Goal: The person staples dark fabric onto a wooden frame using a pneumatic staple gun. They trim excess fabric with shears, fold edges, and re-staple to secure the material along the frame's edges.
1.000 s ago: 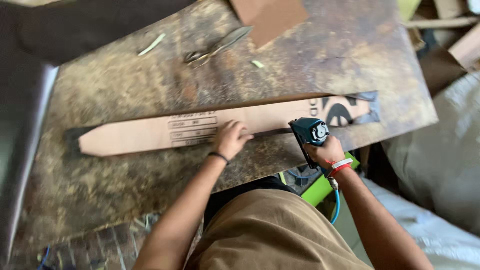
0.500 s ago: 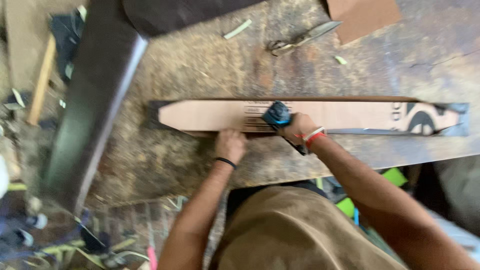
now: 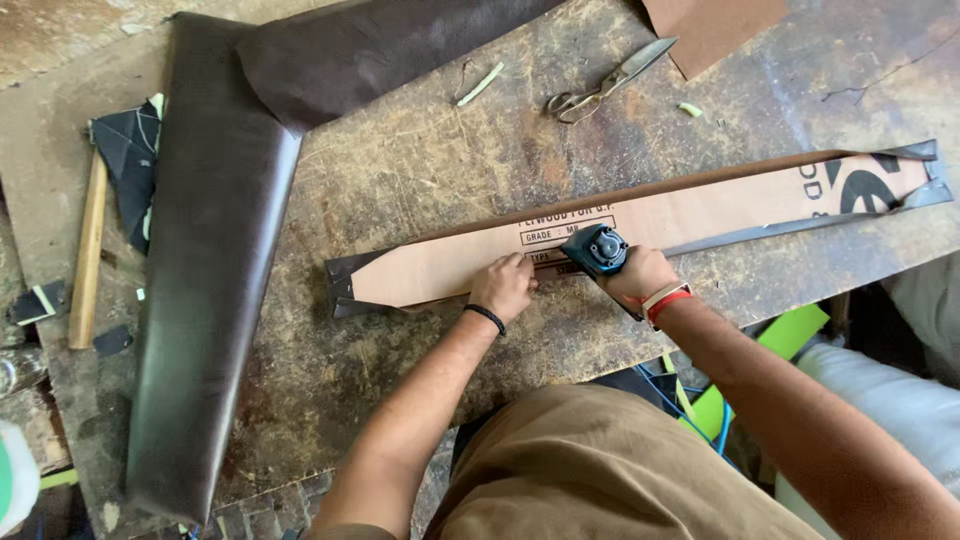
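Centre frame: left hand (image 3: 503,287) presses fingers-together on the lower edge of the long plywood strip (image 3: 700,215), which lies on dark leather across the worn workbench (image 3: 420,160); right hand (image 3: 636,275) is clamped round a blue stapler-type tool (image 3: 597,250) just beside it. Risk, as I judge it: the tool fires close to the left fingertips, and the strip could shift, wrinkling the folded leather edge.

The left hand (image 3: 503,287) pressed flat on the near edge of a long cardboard strip (image 3: 700,212), fingers (image 3: 522,272) curled just beside the nose of a blue power tool (image 3: 597,250). The right hand (image 3: 637,276) gripped that tool from behind, its fingers wrapped round the body. Beyond the fingers lay scissors (image 3: 608,82) on the worn workbench (image 3: 400,170); far left of them, dark leather panels (image 3: 205,260).
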Demonstrator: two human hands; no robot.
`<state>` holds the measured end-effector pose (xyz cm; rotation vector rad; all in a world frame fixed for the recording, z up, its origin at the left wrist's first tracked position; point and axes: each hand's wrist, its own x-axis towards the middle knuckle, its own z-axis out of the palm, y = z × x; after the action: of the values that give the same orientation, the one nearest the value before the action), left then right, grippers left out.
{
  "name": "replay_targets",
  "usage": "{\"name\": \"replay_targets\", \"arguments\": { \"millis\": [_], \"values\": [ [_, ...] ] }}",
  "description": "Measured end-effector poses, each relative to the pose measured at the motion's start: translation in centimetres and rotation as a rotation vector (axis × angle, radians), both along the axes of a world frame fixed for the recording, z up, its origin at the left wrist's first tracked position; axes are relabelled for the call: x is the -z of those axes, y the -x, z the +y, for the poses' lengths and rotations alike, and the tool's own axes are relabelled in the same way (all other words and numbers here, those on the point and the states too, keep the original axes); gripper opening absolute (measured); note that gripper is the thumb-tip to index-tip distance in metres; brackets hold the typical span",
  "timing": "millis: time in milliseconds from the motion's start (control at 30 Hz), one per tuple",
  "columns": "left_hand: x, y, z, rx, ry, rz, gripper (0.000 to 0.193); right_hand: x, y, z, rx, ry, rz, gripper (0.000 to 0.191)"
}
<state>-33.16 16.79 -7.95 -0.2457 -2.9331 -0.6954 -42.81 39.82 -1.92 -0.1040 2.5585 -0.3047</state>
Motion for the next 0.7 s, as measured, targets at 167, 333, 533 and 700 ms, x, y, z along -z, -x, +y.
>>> {"name": "replay_targets", "arguments": {
  "millis": [167, 333, 533, 700],
  "values": [
    [-0.5, -0.8, 0.6, -0.144, -0.105, -0.049, 0.011, 0.4, -1.1, 0.5, -0.017, 0.039, 0.04, 0.056],
    [-0.3, -0.7, -0.4, -0.164, -0.23, -0.005, 0.009, 0.8, -4.2, 2.4, 0.0, 0.132, -0.002, 0.05],
    [0.4, 1.5, -1.6, -0.2, -0.089, -0.231, 0.01, 1.3, -7.0, 2.6, 0.009, 0.192, -0.042, 0.043],
    [0.1, 2.3, -2.3, -0.217, -0.182, -0.264, 0.025, 1.8, -6.4, 1.3, -0.048, 0.15, -0.043, 0.046]
  ]
}}
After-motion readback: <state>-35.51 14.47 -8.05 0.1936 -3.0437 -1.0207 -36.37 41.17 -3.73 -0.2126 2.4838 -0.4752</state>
